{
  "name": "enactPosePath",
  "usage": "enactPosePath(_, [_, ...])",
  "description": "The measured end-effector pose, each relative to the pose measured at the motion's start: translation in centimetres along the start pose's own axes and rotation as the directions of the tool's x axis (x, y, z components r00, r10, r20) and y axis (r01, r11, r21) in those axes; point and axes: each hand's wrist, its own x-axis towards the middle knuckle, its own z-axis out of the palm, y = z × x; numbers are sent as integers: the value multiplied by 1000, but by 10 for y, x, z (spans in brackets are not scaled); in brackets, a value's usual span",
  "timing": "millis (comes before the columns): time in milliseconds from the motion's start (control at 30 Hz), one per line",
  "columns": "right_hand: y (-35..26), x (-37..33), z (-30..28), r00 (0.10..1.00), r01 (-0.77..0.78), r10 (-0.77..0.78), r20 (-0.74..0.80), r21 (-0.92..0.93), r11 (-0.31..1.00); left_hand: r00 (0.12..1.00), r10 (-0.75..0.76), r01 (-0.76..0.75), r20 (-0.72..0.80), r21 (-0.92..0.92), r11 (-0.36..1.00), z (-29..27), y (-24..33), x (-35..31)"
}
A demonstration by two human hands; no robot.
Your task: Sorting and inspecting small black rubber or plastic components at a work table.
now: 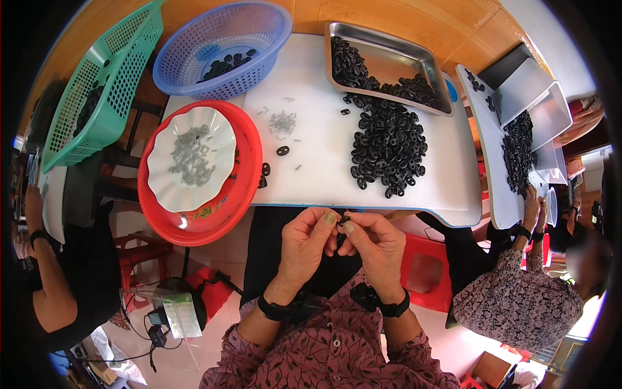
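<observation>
In front of the table's near edge, my left hand [306, 241] and my right hand [374, 245] meet, fingertips pinched together. Between them is a small black part [343, 221], mostly covered by the fingers. On the white table [311, 185] beyond lies a heap of black two-holed oval parts [389, 146]. One loose black part [282, 150] sits left of the heap, and a few more rest against the red tray. Small clear tube-like pieces [282, 122] are scattered behind it. More such clear pieces [192, 155] fill the middle of a white wavy-edged plate [223, 146].
The plate stands in a round red tray [249, 175] at left. Behind are a blue perforated basket [275, 48] and a metal tray [427, 61], both with black parts. A green basket [123, 97] stands far left. Co-workers sit at both sides, one by another table [483, 129].
</observation>
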Motion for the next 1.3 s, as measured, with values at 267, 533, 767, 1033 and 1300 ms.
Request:
enactPosePath(267, [-1, 1, 1, 1000, -9, 9, -9, -11, 1000, 998, 42, -40, -35, 61, 997, 2, 0, -1])
enactPosePath(533, [-1, 0, 4, 999, 2, -4, -40, -42, 999, 989, 122, -105, -84, 179, 978, 11, 4, -3])
enactPosePath(767, [-1, -2, 7, 998, 39, -43, -52, -86, 996, 963, 256, -223, -83, 286, 932, 10, -2, -2])
enactPosePath(1033, [1, -2, 8, 987, 146, -156, -30, -215, 966, 950, 309, -269, -43, 387, 882, 6, -4, -2])
enactPosePath(1300, [0, 2, 10, 998, 53, -53, -35, 5, 999, 973, 221, -206, -67, 173, 963, 9, 0, 0])
